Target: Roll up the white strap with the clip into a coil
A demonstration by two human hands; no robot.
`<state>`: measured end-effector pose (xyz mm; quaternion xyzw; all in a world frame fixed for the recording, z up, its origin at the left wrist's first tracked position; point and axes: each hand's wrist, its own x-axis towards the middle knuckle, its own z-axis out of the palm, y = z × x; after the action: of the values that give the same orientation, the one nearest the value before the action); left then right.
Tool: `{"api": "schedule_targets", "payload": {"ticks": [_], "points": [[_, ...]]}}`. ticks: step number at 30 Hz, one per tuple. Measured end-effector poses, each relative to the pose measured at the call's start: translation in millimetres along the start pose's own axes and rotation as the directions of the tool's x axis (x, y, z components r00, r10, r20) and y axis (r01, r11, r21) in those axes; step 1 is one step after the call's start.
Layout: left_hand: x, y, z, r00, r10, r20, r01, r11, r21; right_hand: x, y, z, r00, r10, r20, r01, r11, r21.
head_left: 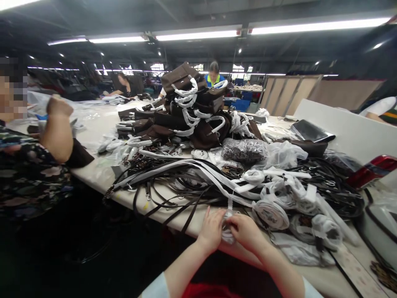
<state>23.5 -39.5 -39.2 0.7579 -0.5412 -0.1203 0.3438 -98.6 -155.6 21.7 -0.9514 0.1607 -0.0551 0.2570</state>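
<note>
At the front edge of the table, my left hand (212, 229) and my right hand (246, 231) are closed on opposite sides of a small white-wrapped coil (228, 232). A thin pale strip rises from the coil toward the straps behind. Just right of my hands lies a larger wrapped coil (271, 215). Beyond them, long black straps (167, 198) and white-wrapped straps (198, 163) spread over the table and hang past its edge.
Dark brown bags (182, 118) are heaped mid-table. A person in a floral top (37, 174) works at the left. On the right are a red shiny object (372, 170), a white panel (338, 128) and plastic-wrapped bundles (245, 151). Other people are farther back.
</note>
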Motion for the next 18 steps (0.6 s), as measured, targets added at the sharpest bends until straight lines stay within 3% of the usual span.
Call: {"api": "schedule_targets", "payload": {"ticks": [4,6,8,10,14,18], "points": [[5,0,-8.5,0.999,0.052,0.001,-0.052,0.998,0.031,-1,-9,-6,0.999,0.016,0.034,-0.009,0.977,-0.212],[-2,4,-5.2,0.994,0.015,-0.109,-0.006,0.996,0.086,-3,-13,-5,1.000,0.029,0.009,-0.025,0.955,-0.297],[-14,6,4.1,0.961,-0.044,-0.272,0.081,0.988,0.128,-3,-15,-2,0.999,0.052,-0.004,-0.051,0.936,-0.348],[-28,3,17.6,0.937,-0.051,-0.345,0.107,0.984,0.146,-1,-11,2,0.996,0.087,0.001,-0.080,0.927,-0.366],[-38,-17,41.1,0.945,0.091,-0.315,-0.027,0.979,0.200,0,3,9,0.993,0.121,-0.017,-0.120,0.951,-0.285],[-23,-33,54.9,0.938,0.212,-0.273,-0.186,0.975,0.119,-11,15,13,0.982,0.179,-0.065,-0.190,0.951,-0.245]]}}
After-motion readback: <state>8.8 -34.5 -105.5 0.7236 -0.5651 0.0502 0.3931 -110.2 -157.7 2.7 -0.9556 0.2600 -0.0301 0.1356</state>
